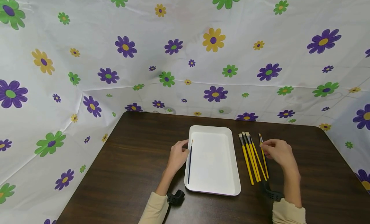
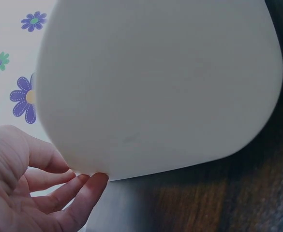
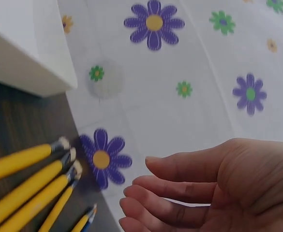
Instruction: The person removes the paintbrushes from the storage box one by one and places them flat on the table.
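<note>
A white rectangular tray (image 1: 215, 159) lies on the table, with a thin dark-handled paintbrush (image 1: 189, 163) along its left inner side. My left hand (image 1: 177, 156) grips the tray's left edge; in the left wrist view its thumb and fingertips meet at the rim. Right of the tray lie several yellow-handled paintbrushes (image 1: 251, 159), bristles pointing away. Beside them are a thin yellow brush (image 1: 263, 158) and a dark-blue-handled one, partly overlapping. My right hand (image 1: 278, 151) hovers at these thin brushes. In the right wrist view its fingers (image 3: 170, 208) are loosely bent, with nothing between them and the thumb.
The dark wood table (image 1: 138, 159) has rounded far corners. A white flowered cloth (image 1: 185, 66) hangs behind it and along the sides. Each wrist carries a black strap device, such as the left one (image 1: 175, 197).
</note>
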Demonstrator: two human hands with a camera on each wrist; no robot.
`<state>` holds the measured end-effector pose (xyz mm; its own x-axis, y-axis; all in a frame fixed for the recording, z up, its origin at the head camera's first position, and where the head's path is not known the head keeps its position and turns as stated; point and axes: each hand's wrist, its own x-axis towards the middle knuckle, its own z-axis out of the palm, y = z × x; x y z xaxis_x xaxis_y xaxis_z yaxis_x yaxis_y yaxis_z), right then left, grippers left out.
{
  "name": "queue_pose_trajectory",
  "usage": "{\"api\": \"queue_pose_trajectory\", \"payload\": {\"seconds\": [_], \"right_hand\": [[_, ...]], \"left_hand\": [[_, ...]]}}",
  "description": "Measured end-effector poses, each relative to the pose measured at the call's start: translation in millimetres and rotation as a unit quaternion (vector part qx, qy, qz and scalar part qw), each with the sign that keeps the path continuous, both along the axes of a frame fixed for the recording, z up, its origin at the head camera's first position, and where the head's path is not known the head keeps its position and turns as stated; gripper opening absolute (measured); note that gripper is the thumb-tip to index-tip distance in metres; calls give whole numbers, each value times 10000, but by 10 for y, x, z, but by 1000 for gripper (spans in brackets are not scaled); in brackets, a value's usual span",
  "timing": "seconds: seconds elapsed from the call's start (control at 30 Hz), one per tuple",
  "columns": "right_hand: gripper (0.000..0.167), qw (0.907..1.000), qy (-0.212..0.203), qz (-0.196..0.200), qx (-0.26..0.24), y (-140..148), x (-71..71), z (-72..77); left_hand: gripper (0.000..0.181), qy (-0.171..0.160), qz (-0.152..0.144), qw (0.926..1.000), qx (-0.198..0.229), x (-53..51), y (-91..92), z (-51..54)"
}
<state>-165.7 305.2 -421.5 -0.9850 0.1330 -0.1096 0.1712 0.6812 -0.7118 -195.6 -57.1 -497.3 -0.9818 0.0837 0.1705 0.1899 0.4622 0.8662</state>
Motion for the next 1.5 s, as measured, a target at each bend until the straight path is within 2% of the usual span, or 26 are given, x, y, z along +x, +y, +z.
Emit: {"api": "queue_pose_trajectory", "payload": {"seconds": [0.13,0.37,0.7,0.9,1.17,1.33,1.5], "right_hand": [[35,9995,180,253,57,-120,10,66],[35,9983,341,448,116,-353,29,148],[29,9916,654,1113,-21,-855,-9,179],[28,9914,734,1083,30,-1001,4,188],[30,9931,639,982,-74,-1252,0,131],[34,9943,648,792,-312,-1456,16,91],[39,9933,613,851,-479,-1642,12,-4]], "left_hand": [[42,-44,-5,10000,34,2,-1,-2],[43,-54,-14,10000,71,1,-6,-7],[43,-77,0,9999,64,0,3,-6],[43,-76,16,10000,52,-4,8,-10],[43,-68,14,10000,30,-6,-1,-14],[42,-65,8,10000,46,-11,-3,-14],[42,-60,-10,10000,52,-7,-5,-10]]}}
